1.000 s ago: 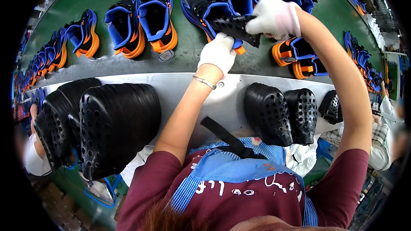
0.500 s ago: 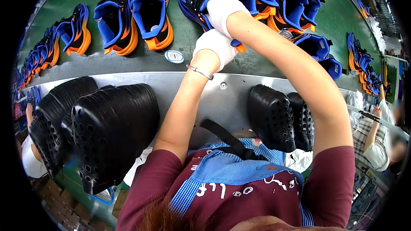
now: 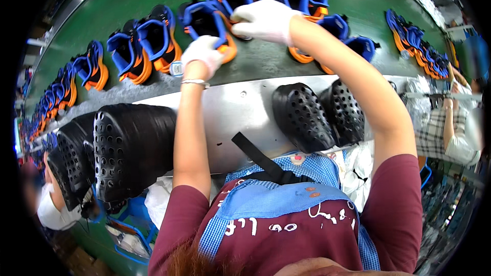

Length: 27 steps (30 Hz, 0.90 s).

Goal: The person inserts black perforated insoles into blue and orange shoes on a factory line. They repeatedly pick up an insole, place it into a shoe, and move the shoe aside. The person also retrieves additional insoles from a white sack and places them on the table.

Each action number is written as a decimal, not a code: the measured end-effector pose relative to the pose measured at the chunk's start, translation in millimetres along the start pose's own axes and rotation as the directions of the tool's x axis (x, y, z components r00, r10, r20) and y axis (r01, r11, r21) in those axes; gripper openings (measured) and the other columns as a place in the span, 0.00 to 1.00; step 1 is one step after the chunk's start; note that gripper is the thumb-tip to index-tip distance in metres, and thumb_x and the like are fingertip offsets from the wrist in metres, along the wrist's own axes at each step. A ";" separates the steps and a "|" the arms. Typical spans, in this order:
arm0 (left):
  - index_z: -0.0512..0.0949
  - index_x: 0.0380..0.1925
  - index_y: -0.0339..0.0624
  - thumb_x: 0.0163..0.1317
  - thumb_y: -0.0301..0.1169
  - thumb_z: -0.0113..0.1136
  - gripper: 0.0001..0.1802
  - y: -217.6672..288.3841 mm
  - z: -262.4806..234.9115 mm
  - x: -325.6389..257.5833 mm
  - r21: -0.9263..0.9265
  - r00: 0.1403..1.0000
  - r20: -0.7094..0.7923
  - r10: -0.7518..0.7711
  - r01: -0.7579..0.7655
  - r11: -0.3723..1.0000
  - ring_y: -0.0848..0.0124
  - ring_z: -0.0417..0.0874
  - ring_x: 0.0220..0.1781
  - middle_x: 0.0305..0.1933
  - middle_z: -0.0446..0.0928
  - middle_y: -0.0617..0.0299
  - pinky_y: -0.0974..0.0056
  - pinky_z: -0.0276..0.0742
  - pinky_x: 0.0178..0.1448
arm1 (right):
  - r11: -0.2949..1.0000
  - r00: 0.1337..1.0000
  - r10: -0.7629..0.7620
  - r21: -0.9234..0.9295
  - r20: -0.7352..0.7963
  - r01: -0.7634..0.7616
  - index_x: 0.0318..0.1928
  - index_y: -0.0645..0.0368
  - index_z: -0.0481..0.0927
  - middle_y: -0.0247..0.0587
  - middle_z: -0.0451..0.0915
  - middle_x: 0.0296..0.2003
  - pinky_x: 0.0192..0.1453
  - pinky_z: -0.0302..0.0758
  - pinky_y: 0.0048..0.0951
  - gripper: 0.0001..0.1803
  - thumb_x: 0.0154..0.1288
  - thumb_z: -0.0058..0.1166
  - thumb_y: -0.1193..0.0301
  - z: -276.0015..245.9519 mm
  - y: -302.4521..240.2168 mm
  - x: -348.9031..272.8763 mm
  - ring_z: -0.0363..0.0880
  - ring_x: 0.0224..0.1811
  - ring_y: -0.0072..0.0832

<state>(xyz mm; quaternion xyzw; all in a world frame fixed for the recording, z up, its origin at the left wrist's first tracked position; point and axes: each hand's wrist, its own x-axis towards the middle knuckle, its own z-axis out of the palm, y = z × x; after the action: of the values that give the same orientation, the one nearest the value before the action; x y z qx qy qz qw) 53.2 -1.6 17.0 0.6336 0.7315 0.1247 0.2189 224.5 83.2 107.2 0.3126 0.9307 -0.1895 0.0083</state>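
Left hand: the gloved left hand [image 3: 203,53] has its fingers closed on the heel of a sneaker, beyond the metal ledge [image 3: 232,110].
Right hand: the gloved right hand [image 3: 266,22], farther beyond the ledge, has thumb and fingers parted just beside the sneaker's right edge, apparently holding nothing.
Sneaker: black, blue and orange, this sneaker [image 3: 204,20] sits on the green table [image 3: 128,0], past the ledge, with its opening upward.
Handling: it is probably light, with a soft, giving collar and a stiffer, grippy sole; the heel looks the surest hold, and little about it seems fragile.
Shoe opening: the dark inside is hard to read, so I cannot tell whether anything sits in it.
Black stacks: perforated black inserts [image 3: 135,148] lie nested at the ledge's left end; smaller stacks [image 3: 303,117] lie toward its right.
White bag: a crumpled white plastic bag [image 3: 359,168] shows below the ledge's right part, contents unclear.
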 end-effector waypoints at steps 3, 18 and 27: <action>0.76 0.57 0.51 0.54 0.43 0.66 0.28 -43.6 7.9 -15.9 0.119 0.932 -0.362 0.030 0.014 0.993 0.55 0.76 0.58 0.58 0.75 0.54 0.56 0.75 0.60 | 0.982 0.982 0.178 -0.047 -0.071 -0.181 0.49 0.61 0.80 0.50 0.84 0.41 0.49 0.77 0.34 0.21 0.66 0.52 0.57 -38.2 27.8 -93.3 0.83 0.44 0.43; 0.67 0.66 0.53 0.58 0.45 0.58 0.34 93.4 17.0 87.8 0.225 0.967 -0.144 0.209 -0.173 0.959 0.47 0.82 0.49 0.51 0.78 0.40 0.52 0.79 0.54 | 0.836 0.832 0.549 0.040 -0.076 -0.548 0.51 0.59 0.77 0.59 0.81 0.46 0.55 0.75 0.42 0.30 0.66 0.43 0.45 -2.2 122.3 -185.5 0.81 0.49 0.50; 0.77 0.53 0.43 0.59 0.44 0.59 0.25 98.4 25.1 131.5 0.226 0.991 0.022 0.134 -0.136 0.965 0.51 0.83 0.49 0.47 0.82 0.46 0.57 0.76 0.54 | 0.689 0.713 0.700 0.224 0.040 -0.690 0.58 0.65 0.74 0.57 0.81 0.49 0.54 0.79 0.40 0.28 0.57 0.51 0.67 -7.7 162.0 -148.9 0.82 0.51 0.46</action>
<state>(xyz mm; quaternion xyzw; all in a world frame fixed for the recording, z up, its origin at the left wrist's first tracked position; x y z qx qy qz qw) 137.7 141.4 19.0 0.7032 0.6954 0.0530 0.1383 439.9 118.5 78.1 0.6448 0.7156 -0.2678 0.0217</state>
